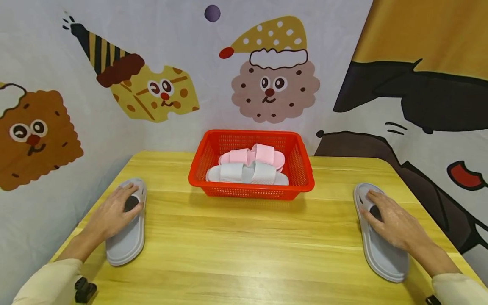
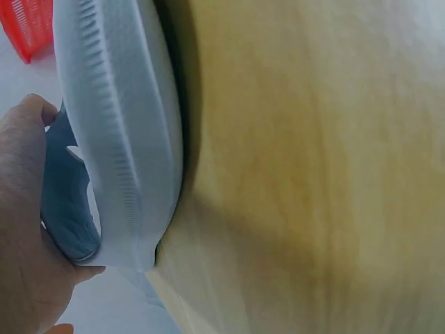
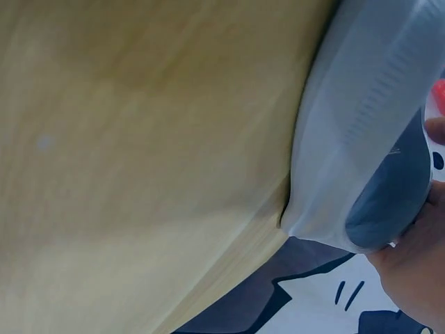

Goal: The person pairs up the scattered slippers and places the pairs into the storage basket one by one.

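Observation:
A grey slipper (image 1: 127, 245) is at the left side of the table, its toe end pointing away. My left hand (image 1: 112, 214) holds it over the strap, fingers across the top and thumb at the inner side. On the right side is a similar grey slipper (image 1: 386, 256), gripped over its strap by my right hand (image 1: 398, 222). In the left wrist view the sole edge (image 2: 128, 139) sits close against the wood. The right wrist view shows the other slipper's side (image 3: 348, 139) and its dark strap opening (image 3: 393, 188). Some fingertips are hidden.
A red plastic basket (image 1: 249, 192) stands at the table's back middle. Inside it lie pink slippers (image 1: 263, 154) behind light grey-white slippers (image 1: 230, 173). The wooden table (image 1: 244, 245) ends near both grey slippers. A cloth printed with cartoons (image 1: 274, 95) hangs behind.

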`<action>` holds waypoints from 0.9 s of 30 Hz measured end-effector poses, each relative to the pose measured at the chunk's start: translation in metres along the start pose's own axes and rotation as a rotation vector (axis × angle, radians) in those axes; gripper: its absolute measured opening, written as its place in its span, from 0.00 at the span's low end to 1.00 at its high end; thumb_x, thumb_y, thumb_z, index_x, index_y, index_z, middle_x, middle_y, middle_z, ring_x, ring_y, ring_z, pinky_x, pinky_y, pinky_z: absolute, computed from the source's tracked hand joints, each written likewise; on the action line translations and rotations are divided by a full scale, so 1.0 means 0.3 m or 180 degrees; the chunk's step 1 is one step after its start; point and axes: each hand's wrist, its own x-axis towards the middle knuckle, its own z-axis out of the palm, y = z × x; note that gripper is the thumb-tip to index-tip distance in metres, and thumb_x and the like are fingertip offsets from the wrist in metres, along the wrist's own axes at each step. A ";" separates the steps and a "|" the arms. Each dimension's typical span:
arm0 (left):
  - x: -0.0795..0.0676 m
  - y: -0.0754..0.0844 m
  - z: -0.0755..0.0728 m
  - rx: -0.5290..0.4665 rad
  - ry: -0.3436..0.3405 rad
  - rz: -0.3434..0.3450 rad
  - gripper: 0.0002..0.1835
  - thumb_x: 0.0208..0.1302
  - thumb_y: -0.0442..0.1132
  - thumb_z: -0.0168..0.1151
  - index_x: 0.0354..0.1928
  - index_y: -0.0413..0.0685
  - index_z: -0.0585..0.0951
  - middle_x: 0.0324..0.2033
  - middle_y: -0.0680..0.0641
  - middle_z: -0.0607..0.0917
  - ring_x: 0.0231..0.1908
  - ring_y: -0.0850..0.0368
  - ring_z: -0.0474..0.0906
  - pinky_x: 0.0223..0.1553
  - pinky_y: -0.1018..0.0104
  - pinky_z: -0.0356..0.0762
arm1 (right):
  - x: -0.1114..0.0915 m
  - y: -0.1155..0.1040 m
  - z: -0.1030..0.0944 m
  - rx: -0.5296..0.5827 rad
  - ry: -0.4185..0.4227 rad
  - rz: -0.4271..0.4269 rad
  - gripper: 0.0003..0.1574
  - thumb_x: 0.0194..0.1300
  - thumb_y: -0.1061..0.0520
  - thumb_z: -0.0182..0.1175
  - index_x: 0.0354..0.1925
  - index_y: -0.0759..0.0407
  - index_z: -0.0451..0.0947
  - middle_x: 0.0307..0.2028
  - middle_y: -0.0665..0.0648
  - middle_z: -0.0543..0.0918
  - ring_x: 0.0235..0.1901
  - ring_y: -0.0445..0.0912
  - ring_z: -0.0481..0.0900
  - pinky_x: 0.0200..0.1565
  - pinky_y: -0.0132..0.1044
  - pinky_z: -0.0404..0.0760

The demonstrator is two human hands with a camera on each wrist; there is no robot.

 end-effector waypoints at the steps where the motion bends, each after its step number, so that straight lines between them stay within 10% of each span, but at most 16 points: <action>1: 0.000 0.000 0.000 -0.0007 0.0000 -0.0006 0.37 0.74 0.52 0.58 0.72 0.32 0.65 0.71 0.27 0.62 0.69 0.21 0.52 0.60 0.23 0.55 | 0.000 -0.001 0.000 -0.0007 -0.0011 0.0004 0.43 0.76 0.41 0.54 0.72 0.73 0.62 0.70 0.76 0.62 0.68 0.74 0.58 0.65 0.70 0.56; 27: 0.026 0.016 0.006 0.0429 0.0074 -0.0142 0.40 0.70 0.62 0.58 0.69 0.36 0.69 0.66 0.27 0.66 0.54 0.18 0.65 0.43 0.24 0.69 | 0.021 -0.066 -0.009 -0.0532 0.0141 0.0119 0.46 0.70 0.35 0.61 0.65 0.73 0.71 0.62 0.77 0.72 0.60 0.74 0.69 0.49 0.73 0.72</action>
